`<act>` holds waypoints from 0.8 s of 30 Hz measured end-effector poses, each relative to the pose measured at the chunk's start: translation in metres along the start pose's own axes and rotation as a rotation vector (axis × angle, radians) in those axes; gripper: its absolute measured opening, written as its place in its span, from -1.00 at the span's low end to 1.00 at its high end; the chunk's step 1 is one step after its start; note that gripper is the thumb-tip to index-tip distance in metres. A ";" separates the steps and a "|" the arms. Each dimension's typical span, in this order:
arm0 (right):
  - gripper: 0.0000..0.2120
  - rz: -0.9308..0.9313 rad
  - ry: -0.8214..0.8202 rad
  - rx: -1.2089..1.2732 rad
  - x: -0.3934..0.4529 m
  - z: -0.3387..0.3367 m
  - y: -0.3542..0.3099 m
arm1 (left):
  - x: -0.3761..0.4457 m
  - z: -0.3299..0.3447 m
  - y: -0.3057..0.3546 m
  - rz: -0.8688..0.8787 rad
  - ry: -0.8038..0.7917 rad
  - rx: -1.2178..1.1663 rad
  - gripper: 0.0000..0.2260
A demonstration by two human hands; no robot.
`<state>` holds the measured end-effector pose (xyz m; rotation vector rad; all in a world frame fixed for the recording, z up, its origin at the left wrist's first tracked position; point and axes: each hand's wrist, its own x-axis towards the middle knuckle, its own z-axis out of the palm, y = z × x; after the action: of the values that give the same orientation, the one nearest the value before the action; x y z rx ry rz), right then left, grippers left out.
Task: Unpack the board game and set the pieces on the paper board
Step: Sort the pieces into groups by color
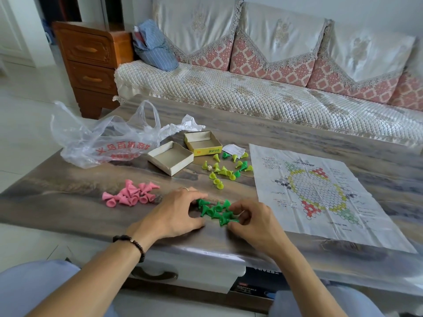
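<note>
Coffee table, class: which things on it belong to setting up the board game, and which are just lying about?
Game: paper board; green pieces; pink pieces; yellow pieces; box halves.
Lying about: plastic bag; paper slip.

**Pieces sorted by colour, board spread flat**

My paper board [320,193] lies unfolded on the right, creased, bare of pieces. Dark green cones [216,211] cluster between my hands. Pink cones [130,194] lie heaped to the left. Yellow-green cones [223,170] scatter beyond, below the two open box halves [185,152].
</note>
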<state>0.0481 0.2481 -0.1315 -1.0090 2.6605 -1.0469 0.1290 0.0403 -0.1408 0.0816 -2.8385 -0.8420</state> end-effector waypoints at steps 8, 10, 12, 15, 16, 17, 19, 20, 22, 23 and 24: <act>-0.72 -0.008 0.029 -0.014 0.001 0.001 0.000 | 0.003 0.011 0.001 0.031 0.043 0.058 -0.38; -0.74 -0.009 0.038 -0.010 0.002 0.000 0.001 | 0.003 0.007 0.000 0.032 0.025 0.032 -0.36; -0.79 -0.006 0.049 -0.011 0.003 -0.003 0.003 | 0.004 0.004 0.000 0.031 0.010 0.002 -0.36; -0.82 -0.003 0.071 0.013 0.007 -0.010 0.006 | 0.007 -0.003 0.000 0.040 -0.015 -0.002 -0.36; -0.83 -0.002 0.080 0.014 0.010 -0.012 0.007 | 0.009 -0.005 -0.001 0.039 -0.019 0.002 -0.36; -0.85 0.001 0.089 0.011 0.014 -0.014 0.008 | 0.012 -0.007 -0.001 0.034 -0.018 0.003 -0.37; -0.88 0.021 0.112 0.010 0.023 -0.018 0.013 | 0.019 -0.010 -0.003 0.018 0.000 -0.013 -0.42; -0.89 0.034 0.126 0.010 0.029 -0.019 0.015 | 0.023 -0.011 -0.003 0.008 0.020 -0.030 -0.45; -0.89 0.061 0.147 -0.003 0.042 -0.024 0.019 | 0.034 -0.013 -0.001 0.001 0.068 -0.064 -0.54; -0.90 0.071 0.152 -0.014 0.050 -0.026 0.021 | 0.041 -0.013 0.000 0.005 0.090 -0.072 -0.58; -0.90 0.081 0.157 -0.029 0.058 -0.029 0.024 | 0.049 -0.012 0.002 0.009 0.105 -0.074 -0.61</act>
<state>-0.0193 0.2417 -0.1175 -0.8482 2.8219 -1.1181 0.0836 0.0304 -0.1222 0.1002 -2.7060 -0.9121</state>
